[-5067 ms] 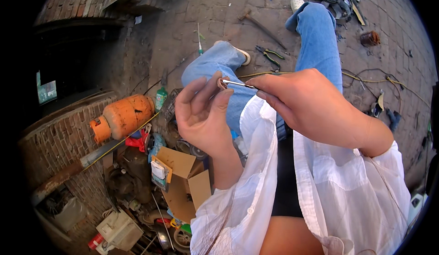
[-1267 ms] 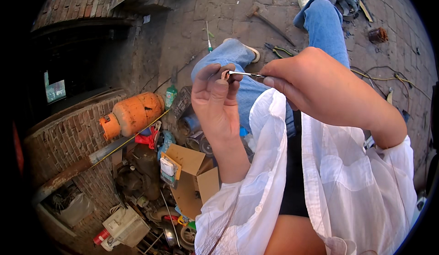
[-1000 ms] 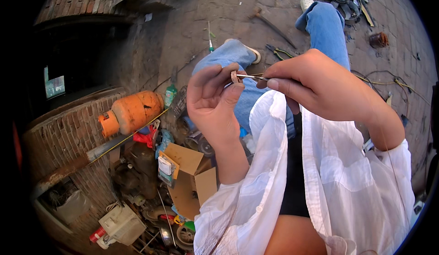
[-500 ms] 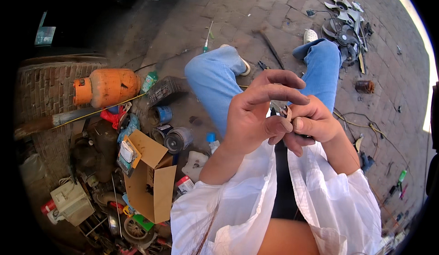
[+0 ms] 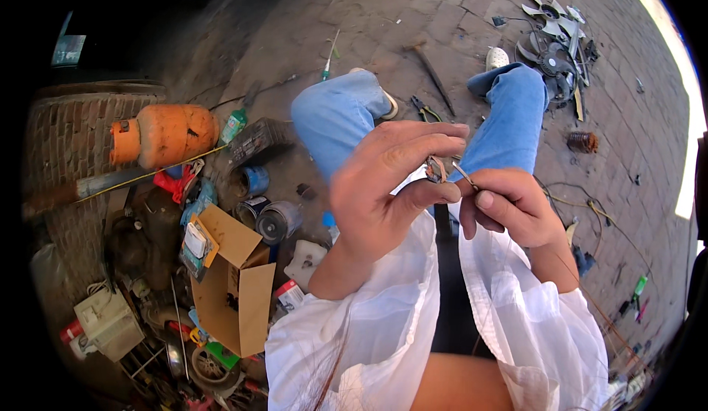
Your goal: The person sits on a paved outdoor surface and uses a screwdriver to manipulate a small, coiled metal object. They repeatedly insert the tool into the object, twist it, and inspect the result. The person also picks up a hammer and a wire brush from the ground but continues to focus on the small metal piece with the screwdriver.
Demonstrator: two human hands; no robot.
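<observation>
Above my lap, my left hand [image 5: 387,190] pinches a small, coppery-brown metal part [image 5: 436,169] between thumb and fingers. Its exact kind is too small to make out. Just to its right, my right hand [image 5: 512,201] grips a thin metal strip [image 5: 465,176] between thumb and forefinger, its free tip pointing up toward the small part. A narrow gap separates the two pieces. The other fingers of my right hand are curled in, and what lies behind them is hidden.
Pliers [image 5: 425,108] and a hammer [image 5: 433,79] lie on the paving between my feet. Fan parts [image 5: 553,57] are heaped at the far right. Leftward stand an orange gas cylinder [image 5: 168,136], cans [image 5: 279,221] and an open cardboard box [image 5: 256,304]. A rusty coil [image 5: 582,142] lies right.
My hands have drawn slightly apart, the left moving left. The small part and the thin strip now show separately. The pliers on the ground have come more into view.
</observation>
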